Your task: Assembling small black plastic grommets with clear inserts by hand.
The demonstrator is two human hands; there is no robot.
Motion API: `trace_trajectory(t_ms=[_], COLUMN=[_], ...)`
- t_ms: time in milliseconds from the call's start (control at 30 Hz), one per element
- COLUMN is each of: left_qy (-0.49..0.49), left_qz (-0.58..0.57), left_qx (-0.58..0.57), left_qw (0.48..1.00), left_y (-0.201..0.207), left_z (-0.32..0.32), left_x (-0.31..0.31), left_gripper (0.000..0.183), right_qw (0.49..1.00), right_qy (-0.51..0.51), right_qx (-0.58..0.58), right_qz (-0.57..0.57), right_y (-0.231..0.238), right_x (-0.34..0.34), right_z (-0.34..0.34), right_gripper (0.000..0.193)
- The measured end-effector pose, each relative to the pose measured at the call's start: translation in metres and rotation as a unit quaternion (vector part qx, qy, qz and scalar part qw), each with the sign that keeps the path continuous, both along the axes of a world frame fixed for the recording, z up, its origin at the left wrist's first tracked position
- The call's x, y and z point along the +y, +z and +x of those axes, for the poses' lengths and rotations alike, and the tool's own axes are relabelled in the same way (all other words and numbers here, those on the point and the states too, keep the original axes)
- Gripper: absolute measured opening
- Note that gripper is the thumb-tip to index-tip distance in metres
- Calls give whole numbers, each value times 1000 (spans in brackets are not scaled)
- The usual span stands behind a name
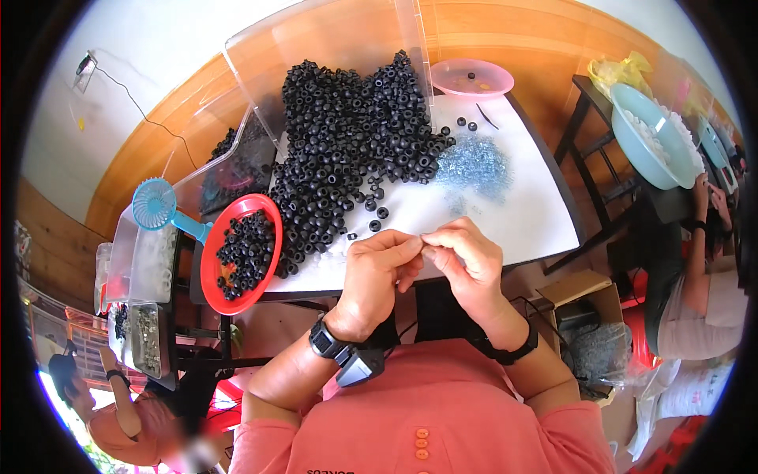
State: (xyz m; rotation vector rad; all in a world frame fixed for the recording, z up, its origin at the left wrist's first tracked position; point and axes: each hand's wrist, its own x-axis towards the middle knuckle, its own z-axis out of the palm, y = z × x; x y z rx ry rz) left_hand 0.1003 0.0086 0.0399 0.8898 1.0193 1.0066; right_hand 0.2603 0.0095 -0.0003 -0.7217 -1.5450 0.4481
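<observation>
My left hand (373, 272) and my right hand (467, 265) meet fingertip to fingertip over the front edge of the white table (529, 225). Thumbs and forefingers of both are pinched together; whatever is between them is too small or hidden to name. Just beyond my hands, a few loose black rings (382, 212) lie near a big heap of black ring-shaped parts (347, 126). To the right of that heap is a spread of small, clear bluish pieces (475, 167). A red bowl (208, 276) holding more black parts sits at the table's left edge.
Clear plastic panels (407, 47) stand around the heap. A pink bowl (505, 88) is at the back right, a blue handheld fan (154, 203) at the left. Beside the table are a cardboard box (580, 288) and a light-blue basin (671, 175). Other people work at both sides.
</observation>
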Motion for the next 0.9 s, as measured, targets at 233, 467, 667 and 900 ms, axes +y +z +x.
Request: trace_trajectory(t_ms=[233, 467, 667, 900], left_qy=[4, 36, 8, 5], left_qz=[-28, 460, 529, 522], left_qx=[-40, 479, 636, 583], left_qw=[999, 747, 561, 622], left_y=[4, 4, -10, -16], left_z=[-10, -38, -35, -38], left_x=[2, 52, 76, 71], left_gripper=[16, 25, 41, 30], right_qw=[993, 989, 995, 997], right_qy=[56, 36, 32, 43], right_qx=[73, 106, 54, 49], right_qz=[-68, -95, -82, -50], right_y=[-4, -11, -9, -10], right_x=[4, 4, -1, 0], right_z=[-12, -10, -6, -3], right_gripper=[14, 12, 13, 15])
